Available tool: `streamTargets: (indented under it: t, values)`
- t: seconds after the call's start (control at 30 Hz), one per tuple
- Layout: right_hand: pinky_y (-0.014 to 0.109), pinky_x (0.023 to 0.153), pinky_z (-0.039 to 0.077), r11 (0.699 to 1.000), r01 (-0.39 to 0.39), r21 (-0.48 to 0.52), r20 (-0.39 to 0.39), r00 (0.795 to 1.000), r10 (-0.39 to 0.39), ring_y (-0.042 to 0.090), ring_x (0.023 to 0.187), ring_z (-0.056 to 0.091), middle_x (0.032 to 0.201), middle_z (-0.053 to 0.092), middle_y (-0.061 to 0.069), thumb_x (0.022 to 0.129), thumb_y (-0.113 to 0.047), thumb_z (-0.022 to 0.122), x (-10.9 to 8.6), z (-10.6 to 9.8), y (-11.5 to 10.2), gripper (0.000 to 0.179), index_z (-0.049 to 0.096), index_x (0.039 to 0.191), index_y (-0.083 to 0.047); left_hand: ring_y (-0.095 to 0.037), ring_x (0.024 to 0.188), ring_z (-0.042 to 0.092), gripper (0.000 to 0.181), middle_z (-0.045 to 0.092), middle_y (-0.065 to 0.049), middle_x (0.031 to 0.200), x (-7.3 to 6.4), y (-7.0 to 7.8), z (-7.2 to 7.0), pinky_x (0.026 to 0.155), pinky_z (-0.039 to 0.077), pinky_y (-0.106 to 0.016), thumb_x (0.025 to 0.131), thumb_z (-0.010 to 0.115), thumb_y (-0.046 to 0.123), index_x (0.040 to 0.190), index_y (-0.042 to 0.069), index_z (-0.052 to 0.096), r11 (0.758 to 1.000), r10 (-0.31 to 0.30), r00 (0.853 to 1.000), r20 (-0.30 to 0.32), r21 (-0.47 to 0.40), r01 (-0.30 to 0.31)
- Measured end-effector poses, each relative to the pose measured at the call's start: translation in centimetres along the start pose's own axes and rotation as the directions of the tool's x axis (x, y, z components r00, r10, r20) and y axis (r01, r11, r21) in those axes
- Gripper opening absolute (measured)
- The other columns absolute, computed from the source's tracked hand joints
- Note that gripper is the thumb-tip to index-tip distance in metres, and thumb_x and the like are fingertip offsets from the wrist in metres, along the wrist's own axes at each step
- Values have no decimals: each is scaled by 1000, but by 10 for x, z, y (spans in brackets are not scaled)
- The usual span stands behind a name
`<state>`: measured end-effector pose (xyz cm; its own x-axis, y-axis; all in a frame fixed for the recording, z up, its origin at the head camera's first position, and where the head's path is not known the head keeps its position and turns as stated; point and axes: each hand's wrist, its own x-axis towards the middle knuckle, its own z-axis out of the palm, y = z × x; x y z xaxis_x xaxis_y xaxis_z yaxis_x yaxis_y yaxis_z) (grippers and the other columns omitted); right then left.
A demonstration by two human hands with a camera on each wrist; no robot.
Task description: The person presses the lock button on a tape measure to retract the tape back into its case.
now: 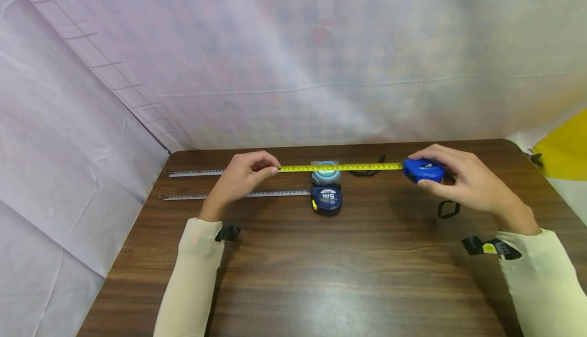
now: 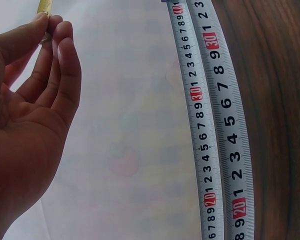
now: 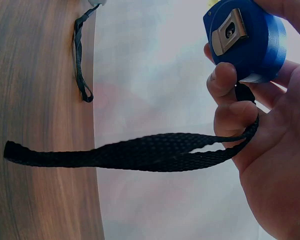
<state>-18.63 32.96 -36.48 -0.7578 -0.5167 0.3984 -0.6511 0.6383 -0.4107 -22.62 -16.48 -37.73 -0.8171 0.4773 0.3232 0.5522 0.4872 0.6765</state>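
Note:
My right hand [image 1: 463,179] grips a blue tape measure [image 1: 425,171] above the table. Its metal belt clip and black wrist strap [image 3: 140,151] show in the right wrist view, the strap hanging from the case. A yellow blade [image 1: 341,167] stretches leftward from the case, and my left hand [image 1: 242,176] pinches its end between thumb and fingertips. Below the blade lie a grey and teal tape measure [image 1: 326,175] and a dark blue one [image 1: 327,200] marked 5m. Each has a white blade drawn out to the left; both blades run side by side in the left wrist view.
The wooden table [image 1: 293,286] ends at a pale cloth curtain [image 1: 293,61] at the back and left. A black strap [image 3: 79,60] lies near the back edge. Something yellow [image 1: 566,148] stands past the right corner.

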Motion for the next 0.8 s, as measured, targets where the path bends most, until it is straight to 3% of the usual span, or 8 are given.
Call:
streamTargets:
  t: [0.8]
  values:
    - [29,70,50,999,47,-5,-1,999,-47,13,94,60,129,67,-12,88,-5,89,4,6,-4,63,68,144,-24,-17,91,70,11,77,0,105,0,3,1,81,58,-42,109,74,14,117,9,80,999,28,999,15,25,-28]
